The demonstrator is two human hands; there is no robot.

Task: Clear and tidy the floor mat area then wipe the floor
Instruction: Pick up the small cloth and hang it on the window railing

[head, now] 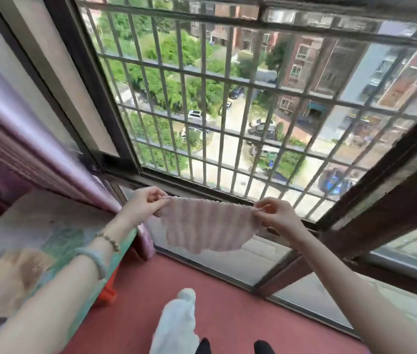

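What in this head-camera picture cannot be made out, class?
- Floor mat, head view: print blurred; left arm covers part, frame edge cuts it off.
- White object on the floor: blurred, cut by the bottom edge.
- Cloth: lower part smeared; wet or dry unclear.

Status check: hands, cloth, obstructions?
Left hand and right hand pinch pale pink ribbed cloth by top corners. Hangs spread before barred window. Nothing obstructing.

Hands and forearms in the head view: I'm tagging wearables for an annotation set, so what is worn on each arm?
Both forearms are bare, with no sleeves in view. The left hand has two bracelets at its wrist: a thin beaded bracelet of small tan beads, and below it a smooth pale grey-green bangle. The right hand and its wrist show no jewellery, watch or glove.
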